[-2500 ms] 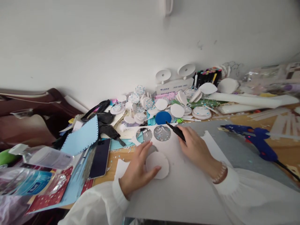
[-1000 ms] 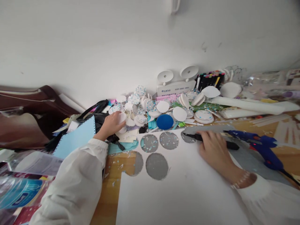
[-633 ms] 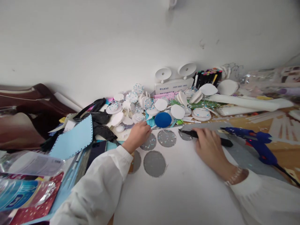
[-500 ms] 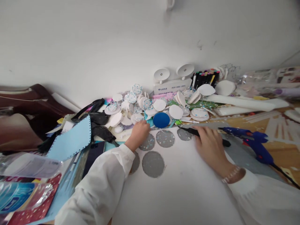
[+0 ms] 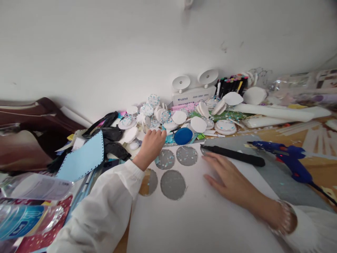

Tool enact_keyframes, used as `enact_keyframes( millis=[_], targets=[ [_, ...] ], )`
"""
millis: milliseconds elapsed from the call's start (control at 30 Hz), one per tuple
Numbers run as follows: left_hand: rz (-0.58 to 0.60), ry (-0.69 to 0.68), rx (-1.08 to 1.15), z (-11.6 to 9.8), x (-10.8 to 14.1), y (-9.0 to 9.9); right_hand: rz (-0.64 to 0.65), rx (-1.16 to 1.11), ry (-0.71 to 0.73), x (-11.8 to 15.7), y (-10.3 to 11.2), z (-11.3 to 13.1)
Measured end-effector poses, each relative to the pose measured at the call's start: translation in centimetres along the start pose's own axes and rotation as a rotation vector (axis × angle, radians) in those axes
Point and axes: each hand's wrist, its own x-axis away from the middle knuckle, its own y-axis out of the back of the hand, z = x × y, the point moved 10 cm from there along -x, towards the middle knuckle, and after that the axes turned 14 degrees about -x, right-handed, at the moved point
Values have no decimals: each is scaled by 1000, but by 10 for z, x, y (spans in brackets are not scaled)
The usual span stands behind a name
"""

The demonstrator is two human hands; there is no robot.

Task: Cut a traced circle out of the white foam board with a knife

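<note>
Tool [image 5: 233,154] (slim, black) partly on 1 round-holed sheet [image 5: 200,214]

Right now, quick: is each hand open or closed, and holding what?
Left hand: fingers curled; cannot tell whether it grips anything.
Right hand: open, holding nothing, beside the black pen-shaped tool.
</note>
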Motion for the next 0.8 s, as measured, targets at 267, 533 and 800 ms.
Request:
enact_keyframes(
  millis=[267, 533, 800],
  targets=[
    [75, 165, 701, -2, 98, -1, 64, -16, 14, 1, -27, 15],
    [67, 595, 1644, -12, 178, -70, -28, -123, -57, 4, -17, 10],
    [-51, 744, 1901, -4, 187, -80, 349, -386, 162, 43, -43, 117]
  ],
)
